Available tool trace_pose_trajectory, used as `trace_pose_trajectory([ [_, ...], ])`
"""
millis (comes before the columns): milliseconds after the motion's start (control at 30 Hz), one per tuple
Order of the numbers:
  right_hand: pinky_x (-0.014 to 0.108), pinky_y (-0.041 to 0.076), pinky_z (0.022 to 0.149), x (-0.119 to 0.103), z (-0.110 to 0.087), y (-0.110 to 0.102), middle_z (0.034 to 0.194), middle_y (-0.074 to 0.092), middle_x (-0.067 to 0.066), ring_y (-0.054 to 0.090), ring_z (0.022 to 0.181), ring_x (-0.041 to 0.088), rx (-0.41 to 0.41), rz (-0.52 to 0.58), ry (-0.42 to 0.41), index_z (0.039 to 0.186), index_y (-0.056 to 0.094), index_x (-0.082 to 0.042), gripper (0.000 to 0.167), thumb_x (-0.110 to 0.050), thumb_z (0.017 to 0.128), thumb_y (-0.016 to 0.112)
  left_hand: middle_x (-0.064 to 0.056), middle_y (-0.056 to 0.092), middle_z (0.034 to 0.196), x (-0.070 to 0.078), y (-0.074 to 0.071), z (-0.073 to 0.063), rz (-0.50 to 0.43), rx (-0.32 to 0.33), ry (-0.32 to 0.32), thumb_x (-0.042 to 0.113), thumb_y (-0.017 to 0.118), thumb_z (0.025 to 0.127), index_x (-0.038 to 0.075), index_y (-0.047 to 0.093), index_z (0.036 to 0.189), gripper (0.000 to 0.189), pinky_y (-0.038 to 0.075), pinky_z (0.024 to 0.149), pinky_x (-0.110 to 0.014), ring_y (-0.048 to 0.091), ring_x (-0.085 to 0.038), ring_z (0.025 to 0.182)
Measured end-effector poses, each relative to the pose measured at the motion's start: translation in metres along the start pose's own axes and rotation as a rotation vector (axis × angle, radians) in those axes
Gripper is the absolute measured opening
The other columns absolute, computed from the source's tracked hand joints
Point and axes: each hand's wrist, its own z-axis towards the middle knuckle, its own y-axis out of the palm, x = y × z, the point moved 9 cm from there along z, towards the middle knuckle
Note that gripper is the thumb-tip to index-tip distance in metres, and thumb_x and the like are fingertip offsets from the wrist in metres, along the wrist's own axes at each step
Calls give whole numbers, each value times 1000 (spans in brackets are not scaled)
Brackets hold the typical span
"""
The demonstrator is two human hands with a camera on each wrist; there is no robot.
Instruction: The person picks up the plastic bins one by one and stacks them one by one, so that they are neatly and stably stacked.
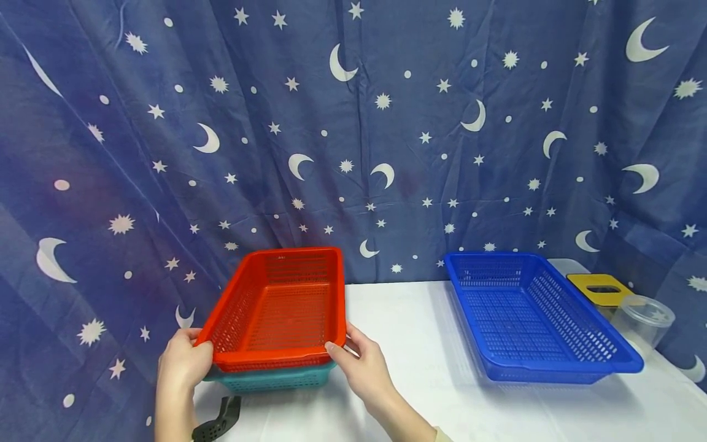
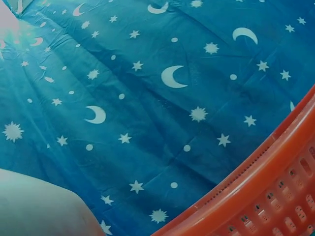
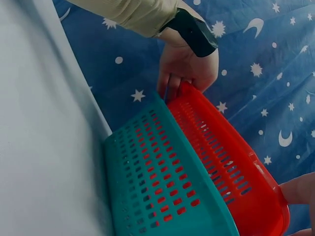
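Observation:
A red perforated basket (image 1: 293,316) sits nested at the top of a teal basket (image 1: 276,379) on the left of the table. My left hand (image 1: 185,359) grips the red rim at its near left corner. At the near right corner, my right hand (image 1: 361,365) pinches the same rim, thumb on top. From the right wrist view, the red basket (image 3: 241,172) stands partly above the teal basket (image 3: 152,172), its lower part showing through the holes. The left wrist view shows the red rim (image 2: 246,182) close up, with the left fingers out of sight.
A blue basket (image 1: 513,322) stands on the white table (image 1: 397,344) to the right. Beyond it are a yellow-lidded container (image 1: 599,288) and a clear plastic tub (image 1: 643,322). A star-patterned curtain (image 1: 386,141) hangs behind and along the left side.

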Motion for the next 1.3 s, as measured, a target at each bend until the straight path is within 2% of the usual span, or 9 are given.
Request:
trace_pose_trajectory([
  [133,50,48,105,-1,-2,-12,142,59,16,59,127,35,35,-42,12,151,49,-3,62,-24,97,71,-34,61,114,9,8,1,49,-33,47,10,48,91,-18,49,130,48,50,80,-57,57,-46,100],
  [267,53,48,104,-1,-4,-24,141,59,15,58,127,35,62,-83,32,151,51,-4,60,-23,97,69,-33,61,112,15,17,2,70,-63,66,10,49,89,-17,49,128,47,50,78,-56,57,-46,98],
  [433,56,47,103,0,-8,-40,139,61,16,58,127,33,105,-111,55,150,51,-4,59,-21,96,69,-31,63,108,24,30,0,88,-79,95,11,53,89,-15,53,123,43,51,77,-55,58,-43,95],
  [533,57,47,103,1,-9,-49,137,62,17,62,121,29,129,-122,59,150,51,-2,59,-19,96,68,-28,64,103,30,37,-2,118,-79,118,13,55,88,-13,56,117,39,51,76,-56,59,-41,91],
  [700,56,48,98,0,-10,-67,133,65,17,65,114,25,182,-156,62,148,51,1,60,-18,94,68,-25,65,100,40,50,-5,123,-82,141,13,57,88,-11,59,113,35,51,74,-56,61,-39,88],
  [867,47,48,90,-1,-10,-82,121,71,17,64,107,24,224,-192,62,146,54,3,57,-15,93,67,-24,65,97,47,62,-8,82,-82,165,12,58,87,-11,58,110,32,52,69,-50,61,-36,83],
  [1100,58,42,103,0,-8,-102,122,70,20,63,113,29,278,-182,60,143,56,3,55,-11,90,64,-23,67,101,58,77,-9,64,-75,210,12,60,87,-10,60,108,30,52,75,-51,62,-37,89],
  [1300,58,41,106,-3,-6,-122,129,67,20,61,116,31,333,-175,81,141,58,5,53,-10,90,61,-22,68,101,70,92,-11,42,-92,228,13,64,88,-10,61,109,31,53,77,-52,63,-36,89],
])
